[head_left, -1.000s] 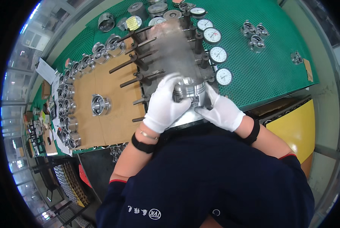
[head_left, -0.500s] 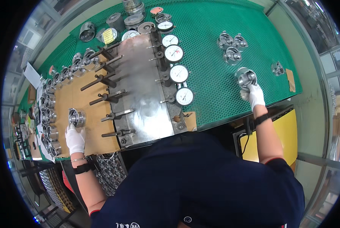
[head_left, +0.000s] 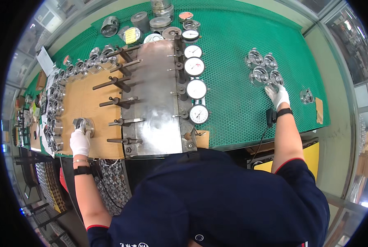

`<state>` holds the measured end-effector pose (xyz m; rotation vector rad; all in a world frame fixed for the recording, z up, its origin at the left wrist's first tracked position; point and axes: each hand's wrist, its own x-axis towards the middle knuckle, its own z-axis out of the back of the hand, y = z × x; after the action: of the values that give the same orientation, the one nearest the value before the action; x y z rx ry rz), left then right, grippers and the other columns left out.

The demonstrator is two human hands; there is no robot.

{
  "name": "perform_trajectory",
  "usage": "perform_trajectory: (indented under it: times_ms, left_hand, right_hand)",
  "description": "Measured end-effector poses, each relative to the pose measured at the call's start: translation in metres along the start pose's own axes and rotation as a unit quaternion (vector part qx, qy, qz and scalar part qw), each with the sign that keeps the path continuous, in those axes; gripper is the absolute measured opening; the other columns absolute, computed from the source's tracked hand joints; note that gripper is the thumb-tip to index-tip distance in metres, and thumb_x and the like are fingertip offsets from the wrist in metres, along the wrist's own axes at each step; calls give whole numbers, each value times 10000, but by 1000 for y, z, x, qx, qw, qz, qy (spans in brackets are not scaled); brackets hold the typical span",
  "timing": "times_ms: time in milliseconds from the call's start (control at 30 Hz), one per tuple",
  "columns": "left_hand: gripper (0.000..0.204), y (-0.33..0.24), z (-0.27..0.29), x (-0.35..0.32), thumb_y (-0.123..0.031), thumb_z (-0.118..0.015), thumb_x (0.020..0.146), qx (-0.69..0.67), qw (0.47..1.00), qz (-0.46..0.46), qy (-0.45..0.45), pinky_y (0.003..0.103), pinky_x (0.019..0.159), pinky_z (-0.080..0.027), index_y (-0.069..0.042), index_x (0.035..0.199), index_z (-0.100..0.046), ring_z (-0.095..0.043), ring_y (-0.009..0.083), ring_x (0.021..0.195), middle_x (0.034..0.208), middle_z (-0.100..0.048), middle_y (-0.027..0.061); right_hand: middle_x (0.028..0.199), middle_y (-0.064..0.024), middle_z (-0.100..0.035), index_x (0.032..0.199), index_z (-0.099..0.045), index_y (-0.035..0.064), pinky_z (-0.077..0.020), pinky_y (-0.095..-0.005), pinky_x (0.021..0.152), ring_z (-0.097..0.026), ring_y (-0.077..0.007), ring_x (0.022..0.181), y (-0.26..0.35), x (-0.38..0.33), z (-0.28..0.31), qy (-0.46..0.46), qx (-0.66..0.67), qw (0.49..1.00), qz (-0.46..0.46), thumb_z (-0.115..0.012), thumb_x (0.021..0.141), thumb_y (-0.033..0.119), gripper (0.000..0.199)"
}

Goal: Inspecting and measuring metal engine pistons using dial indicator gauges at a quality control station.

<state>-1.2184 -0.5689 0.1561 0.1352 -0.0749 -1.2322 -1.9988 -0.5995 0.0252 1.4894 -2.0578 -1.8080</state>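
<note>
A: L hand first?

B: Left hand (head_left: 80, 141), white glove, fingers curled down over a round metal part (head_left: 84, 124) on the brown board (head_left: 77, 94), near the bench's left front edge. Looks closed on it from the near side; can't tell if it's lifted or just resting.

A: R hand?

B: Right hand (head_left: 277, 94), arm stretched far out to the right. Fingertips touch the nearest piece of a cluster of four metal parts (head_left: 263, 71) on the green mat (head_left: 233, 53). Fingers partly spread, resting on its rim; no clear clamp.

A: Which way do the pieces lie from each hand?

B: Each part sits just beyond its hand, toward the far edge. Parts are round, so no real long axis. L hand nearer the board piece, R hand nearer the cluster; the two are well apart.

A: Between them?

B: Steel plate (head_left: 153, 94) w/ a row of pegs (head_left: 118, 82) along its left side, dial gauges (head_left: 195, 78) down its right. More metal parts line the board's left edge (head_left: 54, 103). One lone part (head_left: 306, 96) by the mat's right edge.
</note>
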Motion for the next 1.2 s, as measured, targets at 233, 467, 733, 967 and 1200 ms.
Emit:
perform_trajectory:
  times_ms: [233,467,733,967,1200]
  left_hand:
    - [334,8,58,-59,-203,-636,945,-585,803,46,104,290,762,-535,82,1118,-650,-669,166,847,1021,-709,126]
    - [447,-91,115,-95,-144,-599,954,-787,486,-95,368,274,751,-532,110,1312,-516,-660,176,951,1173,-652,132]
    - [458,-118,57,-79,-105,-578,942,-482,778,-294,277,354,858,-530,27,1370,-482,-657,242,970,1154,-655,146]
    - [909,-157,34,-87,-326,-868,665,-336,811,-474,-68,452,951,-477,-16,1408,-448,-567,386,1110,1237,-563,192]
    - [881,-172,24,-76,-219,-812,703,-372,795,-478,-28,425,926,-501,-31,1462,-406,-571,354,1116,1264,-535,182]
  right_hand:
    - [1043,-164,-697,1428,-424,-25,-577,-295,699,-693,-202,777,-6,-144,-67,96,-215,937,258,-525,1007,194,485]
    - [1233,-208,-612,1468,-386,-25,-564,-340,828,-702,-237,860,-62,-330,-208,527,-516,556,383,-795,783,187,825]
    - [1206,-200,-576,1532,-276,48,-545,-413,865,-647,-366,1019,-140,-336,-219,500,-518,555,417,-827,711,318,1025]
    - [1277,-202,-563,1532,-294,85,-566,-428,805,-668,-371,962,-140,-346,-219,429,-572,561,417,-704,759,172,879]
    - [1170,-205,-630,1566,-91,-35,-587,-328,794,-719,-224,828,-142,-340,-175,433,-431,784,-109,-549,895,69,819]
